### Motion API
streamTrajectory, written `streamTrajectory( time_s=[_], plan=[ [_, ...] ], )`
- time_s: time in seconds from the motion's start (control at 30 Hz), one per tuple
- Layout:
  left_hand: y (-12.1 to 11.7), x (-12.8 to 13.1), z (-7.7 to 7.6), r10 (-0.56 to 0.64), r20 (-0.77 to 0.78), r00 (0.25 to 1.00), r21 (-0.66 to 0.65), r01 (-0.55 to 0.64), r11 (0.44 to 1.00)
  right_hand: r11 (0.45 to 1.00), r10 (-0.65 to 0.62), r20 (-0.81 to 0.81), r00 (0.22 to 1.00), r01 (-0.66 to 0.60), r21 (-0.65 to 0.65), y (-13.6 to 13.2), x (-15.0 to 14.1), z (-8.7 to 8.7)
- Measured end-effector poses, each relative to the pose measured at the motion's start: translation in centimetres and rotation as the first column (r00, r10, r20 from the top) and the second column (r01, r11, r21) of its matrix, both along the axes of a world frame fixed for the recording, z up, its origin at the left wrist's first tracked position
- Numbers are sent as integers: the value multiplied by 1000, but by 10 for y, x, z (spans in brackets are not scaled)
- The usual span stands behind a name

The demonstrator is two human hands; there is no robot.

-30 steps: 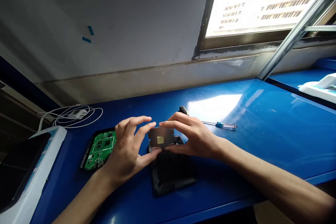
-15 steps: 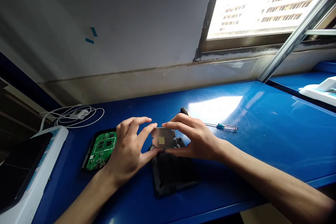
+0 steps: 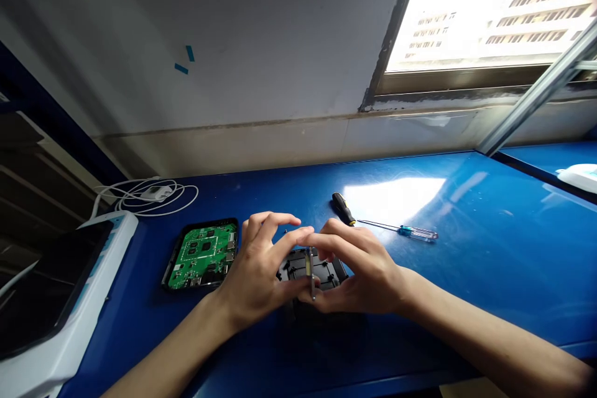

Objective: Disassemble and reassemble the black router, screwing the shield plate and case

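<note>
A thin metal plate (image 3: 311, 277) is turned nearly edge-on above a black plastic casing (image 3: 332, 267). My left hand (image 3: 254, 264) pinches the plate from the left, forefinger at the top and thumb near the bottom. From the right, my right hand (image 3: 368, 267) grips it likewise, with its thumb under the lower edge. Ribs and posts show inside the casing, whose near part lies in dark shadow under my hands. Left of my left hand, a green circuit board (image 3: 198, 245) sits in a black shell.
Beyond my right hand lie a black-and-yellow screwdriver (image 3: 344, 208) and a clear-blue-handled screwdriver (image 3: 420, 234). A coiled white cable (image 3: 186, 204) with an adapter rests at the back left. A white device with a dark screen (image 3: 51, 286) stands at the left edge of the blue table (image 3: 489, 261).
The metal plate has turned from showing its broad face to nearly edge-on. Both hands moved with it, fingertips closer together. The view has shifted left, and the casing's ribbed inside shows more.
</note>
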State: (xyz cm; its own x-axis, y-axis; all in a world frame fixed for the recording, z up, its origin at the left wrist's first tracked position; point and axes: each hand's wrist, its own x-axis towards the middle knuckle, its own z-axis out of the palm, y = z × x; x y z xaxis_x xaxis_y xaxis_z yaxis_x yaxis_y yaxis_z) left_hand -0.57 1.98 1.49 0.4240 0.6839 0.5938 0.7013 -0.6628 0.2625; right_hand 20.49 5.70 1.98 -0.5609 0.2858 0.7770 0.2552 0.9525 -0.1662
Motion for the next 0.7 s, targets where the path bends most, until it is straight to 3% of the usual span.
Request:
streamTrajectory(
  time_s=[0.37,0.53,0.7],
  plan=[
    [-5,1,2,-7,124,992,-55,14,998,1000,17,17,1000,-17,-7,2,2,-2],
    [-5,1,6,18,161,987,-26,-14,1000,989,39,87,995,-26,-145,10,5,-1],
    [-4,-1,7,39,178,983,-5,-39,999,968,-25,239,971,83,-238,17,8,-6]
  ],
)
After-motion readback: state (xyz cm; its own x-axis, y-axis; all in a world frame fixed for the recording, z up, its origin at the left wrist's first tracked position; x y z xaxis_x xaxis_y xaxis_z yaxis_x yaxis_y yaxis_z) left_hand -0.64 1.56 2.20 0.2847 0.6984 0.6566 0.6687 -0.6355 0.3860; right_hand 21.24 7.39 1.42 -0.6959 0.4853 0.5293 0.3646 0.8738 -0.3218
